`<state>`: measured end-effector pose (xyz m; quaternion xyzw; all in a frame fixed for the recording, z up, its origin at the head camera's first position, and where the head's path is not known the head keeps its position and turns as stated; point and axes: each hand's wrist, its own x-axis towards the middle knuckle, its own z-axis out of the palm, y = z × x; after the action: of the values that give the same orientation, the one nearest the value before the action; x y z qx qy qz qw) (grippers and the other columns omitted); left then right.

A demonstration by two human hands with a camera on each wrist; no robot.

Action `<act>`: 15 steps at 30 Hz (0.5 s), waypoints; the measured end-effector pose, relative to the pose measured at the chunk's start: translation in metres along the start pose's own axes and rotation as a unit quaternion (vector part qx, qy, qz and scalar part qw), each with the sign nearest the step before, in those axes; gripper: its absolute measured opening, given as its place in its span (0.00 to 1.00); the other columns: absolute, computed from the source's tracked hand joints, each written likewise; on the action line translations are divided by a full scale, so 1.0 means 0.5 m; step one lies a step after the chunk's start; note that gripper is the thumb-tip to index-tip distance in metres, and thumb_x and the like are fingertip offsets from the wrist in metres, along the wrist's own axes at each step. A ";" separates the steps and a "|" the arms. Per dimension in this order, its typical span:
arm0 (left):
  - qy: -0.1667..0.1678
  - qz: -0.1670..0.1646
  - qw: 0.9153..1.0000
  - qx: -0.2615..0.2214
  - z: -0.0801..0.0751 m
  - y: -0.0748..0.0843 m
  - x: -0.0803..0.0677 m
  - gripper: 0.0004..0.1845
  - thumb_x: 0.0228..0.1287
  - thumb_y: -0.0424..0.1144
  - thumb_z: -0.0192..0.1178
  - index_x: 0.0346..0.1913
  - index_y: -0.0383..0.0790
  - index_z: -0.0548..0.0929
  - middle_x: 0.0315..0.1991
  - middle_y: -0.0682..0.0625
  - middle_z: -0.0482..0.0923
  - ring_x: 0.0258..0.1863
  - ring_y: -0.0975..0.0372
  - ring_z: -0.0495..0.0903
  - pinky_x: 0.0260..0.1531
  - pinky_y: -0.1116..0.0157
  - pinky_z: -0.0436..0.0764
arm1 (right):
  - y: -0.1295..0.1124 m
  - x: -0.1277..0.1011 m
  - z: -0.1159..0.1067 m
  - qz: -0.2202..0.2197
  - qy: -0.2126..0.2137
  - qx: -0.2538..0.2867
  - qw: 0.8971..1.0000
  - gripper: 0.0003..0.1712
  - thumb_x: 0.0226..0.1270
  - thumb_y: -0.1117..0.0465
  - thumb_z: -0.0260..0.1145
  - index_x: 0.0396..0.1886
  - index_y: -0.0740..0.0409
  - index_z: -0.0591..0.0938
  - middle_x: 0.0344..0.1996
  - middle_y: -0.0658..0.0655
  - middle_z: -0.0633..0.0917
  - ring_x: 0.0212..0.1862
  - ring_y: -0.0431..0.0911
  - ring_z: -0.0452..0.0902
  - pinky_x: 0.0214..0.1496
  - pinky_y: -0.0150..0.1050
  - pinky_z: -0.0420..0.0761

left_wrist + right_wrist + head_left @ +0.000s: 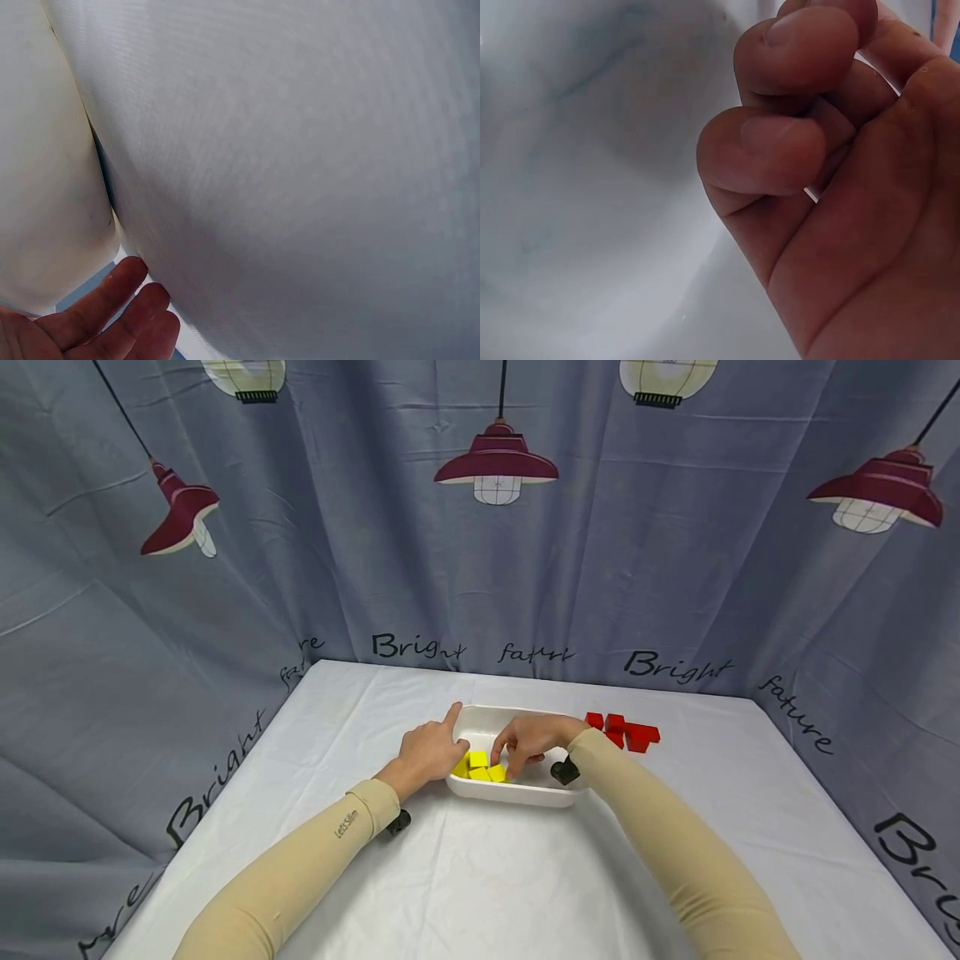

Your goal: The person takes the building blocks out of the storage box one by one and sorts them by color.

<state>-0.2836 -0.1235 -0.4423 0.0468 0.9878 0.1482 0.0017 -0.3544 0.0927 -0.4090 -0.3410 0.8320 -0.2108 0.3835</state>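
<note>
A white rectangular tray (517, 794) lies on the cloth with several yellow blocks (477, 759) clustered at its left end. My left hand (429, 750) holds that end, thumb over the rim and index finger stretched along it. Beside the tray's outer wall (45, 165), the left wrist view shows loosely bent fingers (124, 311). Inside the tray, my right hand (536, 739) reaches down with thumb and index finger at a yellow block (497, 773). Other right-hand fingers (765, 150) are curled in the right wrist view, where the block does not show.
Several red blocks (637, 735) lie on the white cloth (510, 877) to the right of the tray, partly behind the right forearm. A grey curtain (480, 577) printed with lamps and lettering hangs around the table's back and sides.
</note>
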 end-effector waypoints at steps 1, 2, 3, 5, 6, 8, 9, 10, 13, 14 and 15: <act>0.000 0.000 1.000 0.000 -0.001 0.000 0.000 0.40 0.69 0.54 0.50 0.81 0.50 0.53 0.38 0.42 0.85 0.30 0.55 0.80 0.29 0.55 0.79 | -0.001 0.001 0.001 0.001 -0.001 -0.001 1.000 0.17 0.56 0.58 0.77 0.47 0.44 0.87 0.15 0.49 0.71 0.16 0.42 0.60 0.24 0.34 0.63; 0.000 0.001 1.000 -0.001 -0.001 0.000 -0.001 0.40 0.69 0.54 0.50 0.81 0.50 0.53 0.38 0.42 0.85 0.30 0.55 0.80 0.29 0.55 0.79 | -0.002 0.001 0.002 0.002 -0.001 -0.004 1.000 0.17 0.56 0.58 0.77 0.47 0.44 0.87 0.15 0.48 0.71 0.17 0.42 0.60 0.25 0.34 0.63; 0.000 0.002 1.000 -0.001 -0.002 0.000 -0.001 0.40 0.68 0.54 0.50 0.81 0.50 0.53 0.38 0.42 0.85 0.30 0.55 0.80 0.29 0.55 0.79 | -0.003 0.001 0.003 0.003 -0.001 -0.006 1.000 0.17 0.56 0.58 0.76 0.47 0.44 0.87 0.15 0.48 0.71 0.17 0.41 0.61 0.25 0.33 0.63; -0.001 0.002 1.000 -0.002 -0.002 0.001 -0.001 0.40 0.69 0.54 0.50 0.81 0.50 0.53 0.38 0.42 0.85 0.30 0.56 0.80 0.29 0.56 0.79 | -0.005 0.002 0.005 0.005 0.000 -0.008 1.000 0.17 0.56 0.58 0.76 0.46 0.44 0.87 0.15 0.47 0.70 0.17 0.41 0.61 0.25 0.33 0.63; -0.001 0.002 1.000 -0.002 -0.003 0.001 0.000 0.40 0.69 0.54 0.50 0.81 0.50 0.53 0.38 0.42 0.85 0.30 0.56 0.80 0.29 0.56 0.79 | -0.005 0.002 0.006 0.006 0.000 -0.009 1.000 0.16 0.56 0.59 0.76 0.46 0.45 0.87 0.15 0.47 0.70 0.17 0.41 0.61 0.25 0.33 0.63; -0.001 0.001 1.000 -0.001 -0.002 0.000 0.001 0.40 0.69 0.54 0.50 0.81 0.50 0.53 0.39 0.42 0.85 0.31 0.55 0.80 0.29 0.56 0.79 | -0.006 0.003 0.006 0.007 0.002 -0.006 1.000 0.16 0.56 0.59 0.76 0.45 0.45 0.87 0.15 0.47 0.70 0.17 0.41 0.61 0.25 0.33 0.63; -0.001 0.001 1.000 -0.001 -0.001 0.000 0.001 0.40 0.69 0.54 0.50 0.81 0.50 0.53 0.39 0.42 0.85 0.31 0.55 0.81 0.30 0.55 0.79 | -0.006 0.003 0.007 0.007 0.003 -0.003 1.000 0.16 0.56 0.60 0.76 0.45 0.45 0.87 0.15 0.47 0.70 0.17 0.41 0.61 0.25 0.33 0.63; -0.001 0.001 1.000 -0.001 0.000 0.000 0.002 0.40 0.69 0.54 0.50 0.81 0.50 0.53 0.40 0.42 0.86 0.32 0.55 0.81 0.30 0.55 0.79 | -0.005 0.004 0.007 0.008 0.005 -0.001 1.000 0.15 0.55 0.60 0.76 0.44 0.45 0.87 0.16 0.47 0.71 0.17 0.41 0.61 0.25 0.33 0.63; -0.001 0.000 1.000 0.001 0.001 -0.001 0.002 0.40 0.69 0.54 0.50 0.81 0.50 0.53 0.40 0.42 0.86 0.33 0.55 0.82 0.31 0.55 0.80 | -0.005 0.005 0.008 0.008 0.009 0.005 1.000 0.15 0.55 0.60 0.76 0.43 0.46 0.88 0.16 0.47 0.71 0.17 0.41 0.62 0.24 0.32 0.63; -0.001 0.000 1.000 0.002 0.001 -0.001 0.002 0.40 0.69 0.54 0.50 0.81 0.50 0.53 0.40 0.42 0.86 0.33 0.55 0.82 0.31 0.55 0.80 | -0.005 0.005 0.009 0.008 0.010 0.006 1.000 0.14 0.55 0.60 0.76 0.43 0.46 0.88 0.16 0.47 0.71 0.17 0.41 0.62 0.24 0.32 0.63; -0.001 0.000 1.000 0.001 0.001 -0.001 0.001 0.40 0.69 0.54 0.50 0.81 0.50 0.53 0.40 0.42 0.86 0.33 0.55 0.82 0.31 0.55 0.80 | -0.005 0.006 0.009 0.009 0.012 0.007 1.000 0.14 0.55 0.60 0.76 0.43 0.46 0.89 0.16 0.47 0.71 0.17 0.41 0.62 0.24 0.32 0.63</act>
<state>-0.2842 -0.1237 -0.4427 0.0467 0.9880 0.1472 0.0029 -0.3511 0.0886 -0.4117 -0.3287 0.8379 -0.2172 0.3779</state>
